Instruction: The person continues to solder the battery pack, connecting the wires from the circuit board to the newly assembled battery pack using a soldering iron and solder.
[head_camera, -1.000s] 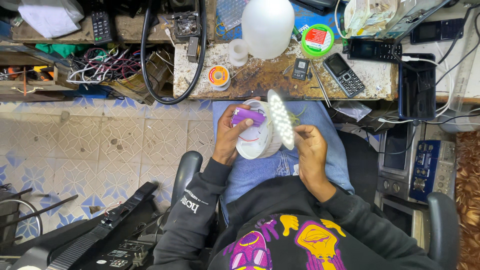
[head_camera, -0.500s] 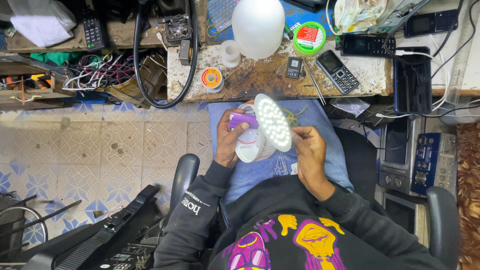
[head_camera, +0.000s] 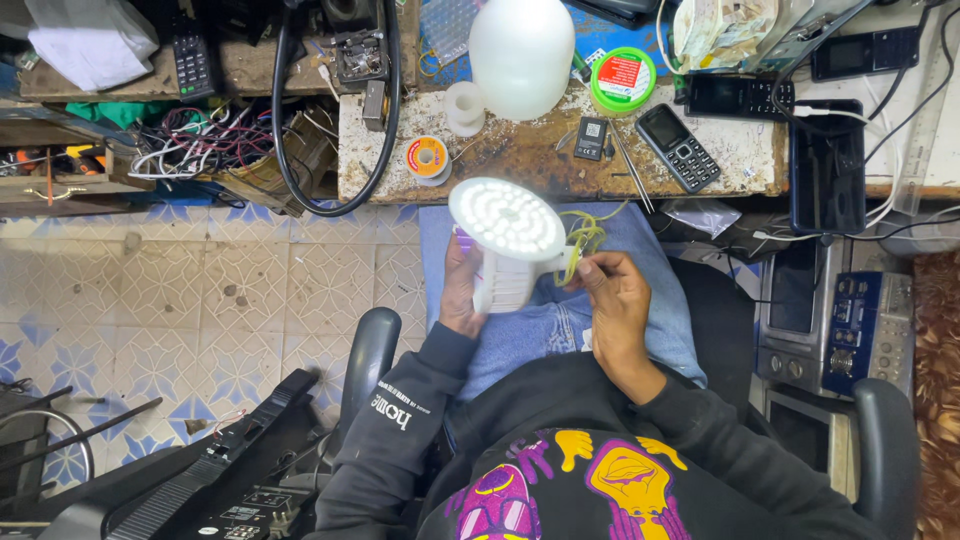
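Over my lap I hold a white LED bulb body (head_camera: 505, 280) with a round LED disc (head_camera: 506, 219) on top, its face turned up toward the camera. My left hand (head_camera: 460, 290) grips the ribbed white housing from the left, with something purple just showing by its fingers. My right hand (head_camera: 610, 290) pinches the thin yellow-green wires (head_camera: 580, 240) that come out of the housing's right side. Both hands sit above my blue jeans (head_camera: 560, 330).
A worn workbench (head_camera: 520, 155) ahead carries a white bulb dome (head_camera: 520, 55), solder spool (head_camera: 428, 157), green round tin (head_camera: 622, 80), two keypad phones (head_camera: 678, 147), tweezers (head_camera: 628, 170). A black cable loop (head_camera: 285, 150) hangs left. Electronics boxes (head_camera: 850, 330) stand right; tiled floor lies left.
The LED disc, earlier tilted edge-on between my hands, has turned face up. The purple item in my left hand is now mostly hidden. My right hand has moved onto the wires.
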